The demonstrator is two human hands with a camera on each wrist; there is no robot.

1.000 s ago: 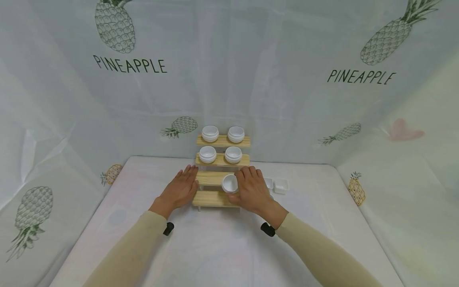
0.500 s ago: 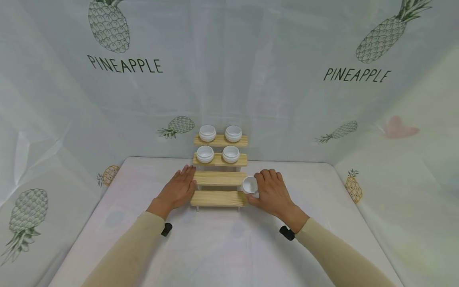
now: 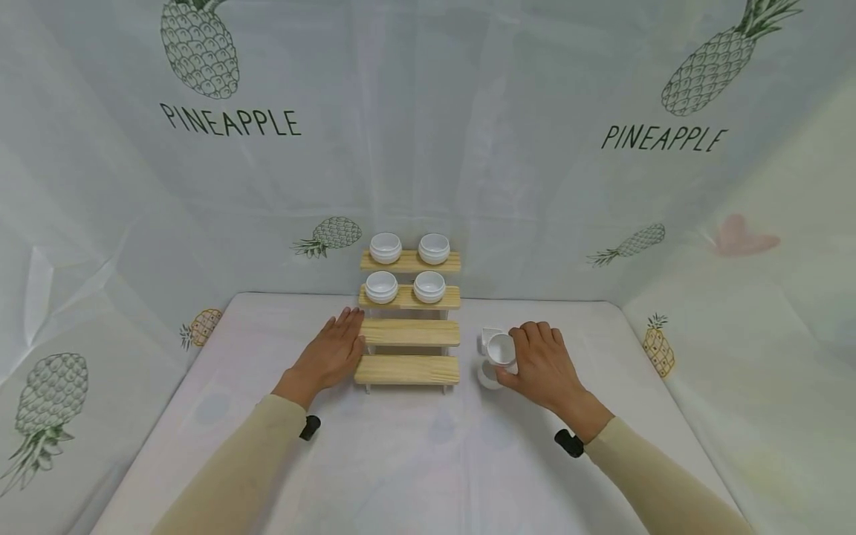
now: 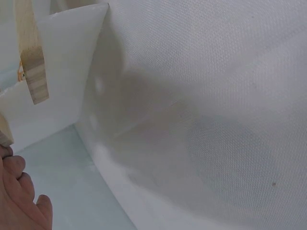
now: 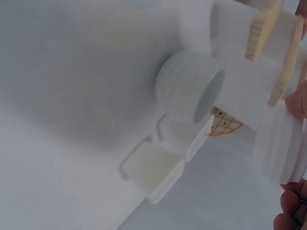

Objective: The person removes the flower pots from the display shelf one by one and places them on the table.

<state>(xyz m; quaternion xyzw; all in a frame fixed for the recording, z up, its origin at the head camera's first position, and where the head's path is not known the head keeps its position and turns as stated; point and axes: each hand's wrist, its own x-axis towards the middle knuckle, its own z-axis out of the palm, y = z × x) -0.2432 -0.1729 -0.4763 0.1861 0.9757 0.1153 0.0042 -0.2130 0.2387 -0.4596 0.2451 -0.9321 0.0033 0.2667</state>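
My right hand (image 3: 543, 365) pinches a small white ribbed bowl (image 3: 500, 349) by its rim, thumb on one side and fingers on the other. The held bowl hangs above the table, right of a four-step wooden stand (image 3: 409, 333). Under it, partly covered, another white bowl (image 5: 184, 86) stands on the cloth, in full sight in the right wrist view. My left hand (image 3: 328, 351) lies with straight fingers along the stand's left side; in the left wrist view its fingertips are at a wooden shelf end (image 4: 5, 132).
Two square white dishes (image 5: 152, 165) sit beside the standing bowl; my right hand largely hides them in the head view. The stand's top two steps bear two white bowls each, such as a bowl (image 3: 429, 287). A pineapple-printed curtain (image 3: 414, 148) rises behind the table.
My right hand has carried the bowl rightward, from over the stand's lower steps to above the other bowl on the table. My left hand has stayed at the stand's side.
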